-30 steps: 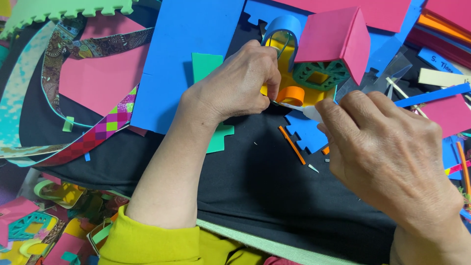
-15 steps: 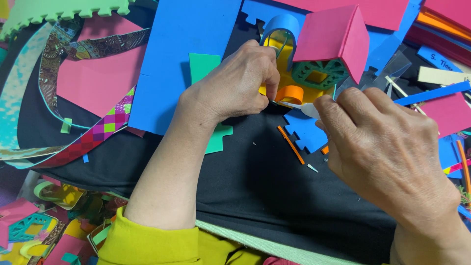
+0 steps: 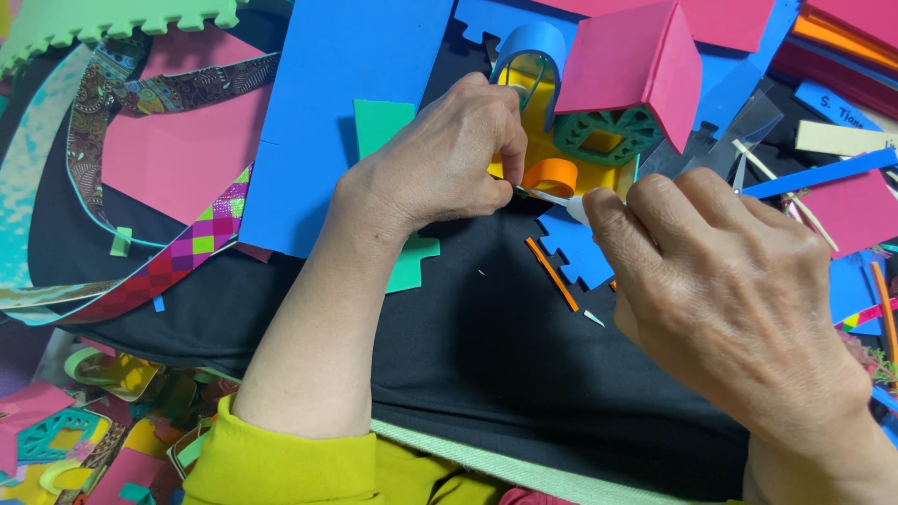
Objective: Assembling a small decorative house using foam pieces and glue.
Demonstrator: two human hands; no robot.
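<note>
A black cloth (image 3: pixel 486 374) covers the bench, with foam sheets and offcuts crowded round it: a large blue foam sheet (image 3: pixel 346 103) at the far left, a pink sheet (image 3: pixel 178 159) beside it, a checked strip (image 3: pixel 196 248) running towards the near left.

At the far middle stands a small foam house (image 3: pixel 599 112) with a pink roof, a blue arch and a yellow front. The left hand (image 3: pixel 449 159) is closed on its near edge, thumb and fingers pinching beside an orange foam curl (image 3: pixel 552 175). The right hand (image 3: pixel 730 290) is closed round a thin pointed tool (image 3: pixel 552 197), whose tip reaches the spot just under the left fingertips, close to the curl. What kind of tool it is cannot be told.

To do this well, the left hand should probably keep the house pressed firmly so it does not slide on the cloth, fingertips clear of the point. The tool likely wants short, light, controlled strokes, since soft foam tears or dents easily. A loose orange sliver (image 3: pixel 550 273) lies near.
</note>
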